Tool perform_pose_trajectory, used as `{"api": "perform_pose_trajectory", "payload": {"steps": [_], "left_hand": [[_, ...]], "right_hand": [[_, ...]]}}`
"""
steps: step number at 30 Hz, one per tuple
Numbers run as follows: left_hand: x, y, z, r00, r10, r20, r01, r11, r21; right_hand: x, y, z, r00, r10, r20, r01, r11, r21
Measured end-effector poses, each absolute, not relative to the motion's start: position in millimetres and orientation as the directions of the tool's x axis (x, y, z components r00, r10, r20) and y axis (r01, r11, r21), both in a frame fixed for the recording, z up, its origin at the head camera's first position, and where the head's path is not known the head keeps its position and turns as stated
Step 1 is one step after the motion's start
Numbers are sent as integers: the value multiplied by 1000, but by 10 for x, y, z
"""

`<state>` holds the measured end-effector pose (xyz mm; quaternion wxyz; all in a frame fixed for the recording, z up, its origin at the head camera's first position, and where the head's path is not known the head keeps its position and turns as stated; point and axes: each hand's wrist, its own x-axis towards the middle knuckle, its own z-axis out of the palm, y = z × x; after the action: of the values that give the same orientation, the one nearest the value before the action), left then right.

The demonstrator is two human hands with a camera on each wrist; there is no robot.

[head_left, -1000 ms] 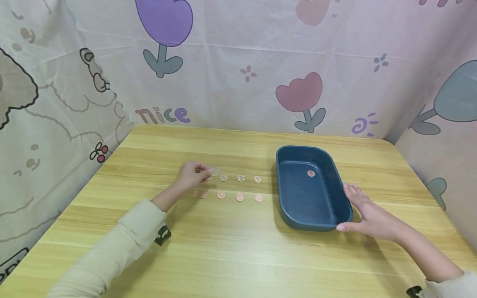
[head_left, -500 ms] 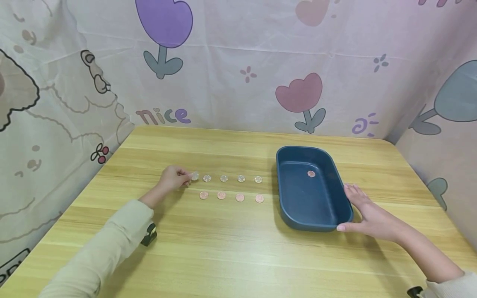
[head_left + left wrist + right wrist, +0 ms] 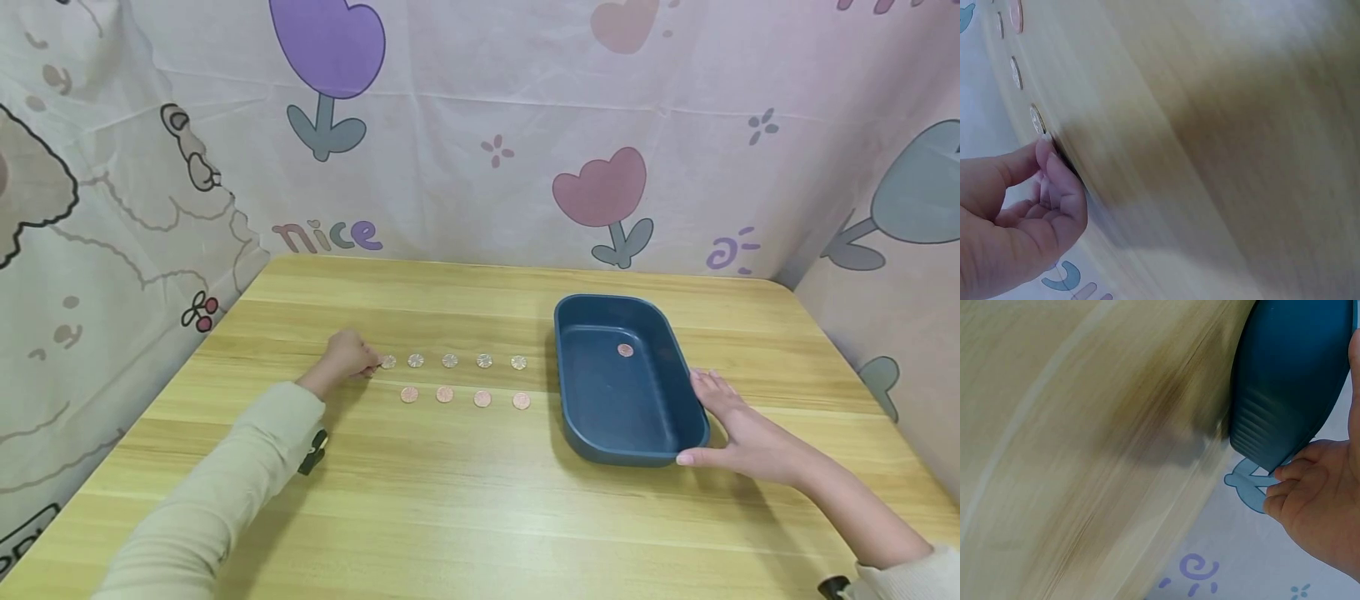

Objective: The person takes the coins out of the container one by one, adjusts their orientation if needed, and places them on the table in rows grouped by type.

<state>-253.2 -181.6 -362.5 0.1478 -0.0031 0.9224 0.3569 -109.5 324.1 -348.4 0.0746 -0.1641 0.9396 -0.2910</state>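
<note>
My left hand (image 3: 347,354) pinches the edge of the silver coin (image 3: 387,362) at the left end of a row. That coin lies flat, with thumb and fingertip right at its rim in the left wrist view. Several more silver coins (image 3: 449,361) continue the row to the right. Nearer to me runs a row of several copper coins (image 3: 445,394). My right hand (image 3: 750,437) rests against the right side and near corner of a dark blue plastic box (image 3: 633,458), thumb and fingers spread. Inside the box lies one copper coin (image 3: 626,351).
Everything stands on a wooden table (image 3: 450,500). A printed cloth (image 3: 465,192) hangs behind it and along both sides. The box stands to the right of the coin rows.
My left hand has moved left with the silver coin and brought it down flat at the left end of the row. The right hand and the box stay put.
</note>
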Motion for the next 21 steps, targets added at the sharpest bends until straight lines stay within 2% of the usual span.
{"api": "perform_pose_trajectory", "payload": {"steps": [6,14,21], "left_hand": [[-2555,-1785,-3630,-964,48,-262,-140,743,655],[-2559,-1620,-3510,-998,56,-6,39,771,635],[-2543,-1213,-3380,-997,61,51,79,674,735]], "right_hand": [[-1094,3243,-3482,-935,-352,-46,-265,778,-569],[-1093,3249,-3474,-934,-353,-50,-265,781,-565],[-1094,3241,-3473,-933,-357,-50,-268,781,-564]]}}
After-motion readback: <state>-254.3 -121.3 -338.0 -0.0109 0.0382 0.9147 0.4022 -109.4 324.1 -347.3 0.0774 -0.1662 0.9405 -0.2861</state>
